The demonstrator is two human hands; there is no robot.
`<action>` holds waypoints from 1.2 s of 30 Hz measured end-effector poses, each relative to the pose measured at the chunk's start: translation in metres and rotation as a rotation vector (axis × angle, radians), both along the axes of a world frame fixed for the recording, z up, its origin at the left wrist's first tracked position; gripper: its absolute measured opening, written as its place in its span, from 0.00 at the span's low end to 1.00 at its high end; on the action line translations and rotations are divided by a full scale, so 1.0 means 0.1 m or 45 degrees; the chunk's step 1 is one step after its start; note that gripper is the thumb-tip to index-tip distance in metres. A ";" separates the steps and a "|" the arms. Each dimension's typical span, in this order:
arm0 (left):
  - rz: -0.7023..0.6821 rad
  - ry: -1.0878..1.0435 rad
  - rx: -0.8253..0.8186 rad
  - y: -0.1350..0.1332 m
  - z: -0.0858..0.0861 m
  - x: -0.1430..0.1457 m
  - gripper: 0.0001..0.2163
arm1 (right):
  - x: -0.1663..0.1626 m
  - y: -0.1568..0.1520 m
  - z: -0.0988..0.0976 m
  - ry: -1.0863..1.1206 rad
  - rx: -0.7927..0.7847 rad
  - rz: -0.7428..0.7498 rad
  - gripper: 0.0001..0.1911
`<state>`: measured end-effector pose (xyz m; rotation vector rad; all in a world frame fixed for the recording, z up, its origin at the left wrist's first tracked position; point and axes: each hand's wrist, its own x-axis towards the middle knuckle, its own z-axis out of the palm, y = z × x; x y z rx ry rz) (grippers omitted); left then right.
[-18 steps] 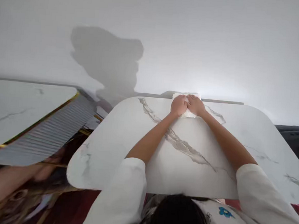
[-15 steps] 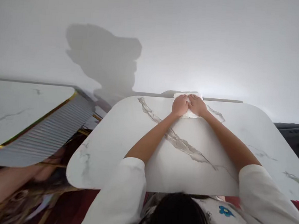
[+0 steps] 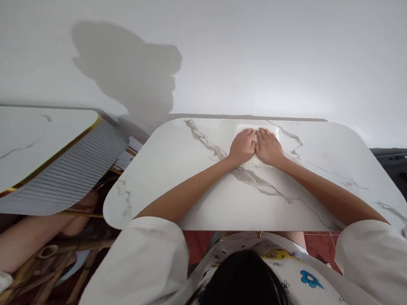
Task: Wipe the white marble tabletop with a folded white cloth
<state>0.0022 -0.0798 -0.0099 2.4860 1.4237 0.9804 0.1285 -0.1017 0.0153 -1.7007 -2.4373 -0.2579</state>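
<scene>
Both my hands lie flat, palms down, on a white sheet point(image 3: 256, 162); whether it is cloth or paper I can't tell. My left hand point(image 3: 242, 147) covers its left part and my right hand point(image 3: 269, 147) its right part, thumb sides touching, fingers straight and close together, pointing toward the wall point(image 3: 231, 47). Neither hand is curled around anything. The sheet is spread on the table point(image 3: 174, 164), near the far edge, its border showing beyond my fingertips and below my wrists. The tabletop is white with rounded corners, and a grey-brown vein point(image 3: 207, 146) slants across it, passing beneath my left wrist. My forearms reach in from either side, bare below loose white sleeves point(image 3: 154, 256).

To my left, apart from mine, stands a second table point(image 3: 17, 130) with a gold edge and a ribbed grey side point(image 3: 73, 171). Below it I see another person's leg point(image 3: 26, 242) and a wooden frame point(image 3: 51, 281). A shadow point(image 3: 125, 68) falls on the wall, left of my hands. Beyond the table's right end sits something black point(image 3: 402, 171).
</scene>
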 end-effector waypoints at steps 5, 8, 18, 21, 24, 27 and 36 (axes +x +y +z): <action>-0.016 -0.010 -0.036 -0.41 -0.01 -0.12 0.21 | -0.12 -0.43 -0.02 0.007 -0.003 -0.021 0.28; -0.035 0.008 -0.020 -0.67 -0.02 -0.23 0.22 | -0.23 -0.69 -0.05 0.000 0.019 0.001 0.28; 0.052 -0.048 -0.266 -1.59 -0.06 -0.54 0.24 | -0.43 -1.48 -0.03 0.033 -0.029 0.216 0.29; 0.042 -0.135 -0.388 -1.80 -0.05 -0.49 0.25 | -0.31 -1.66 0.00 0.043 -0.051 0.259 0.28; 0.003 -0.213 -0.470 -1.90 -0.01 -0.34 0.25 | -0.13 -1.79 0.04 0.023 -0.028 0.268 0.28; -0.048 -0.239 -0.508 -1.88 0.03 -0.13 0.24 | 0.09 -1.84 0.06 0.001 0.010 0.227 0.28; -0.097 -0.262 -0.242 -1.24 0.04 0.34 0.21 | 0.48 -1.24 0.08 -0.049 -0.014 0.100 0.28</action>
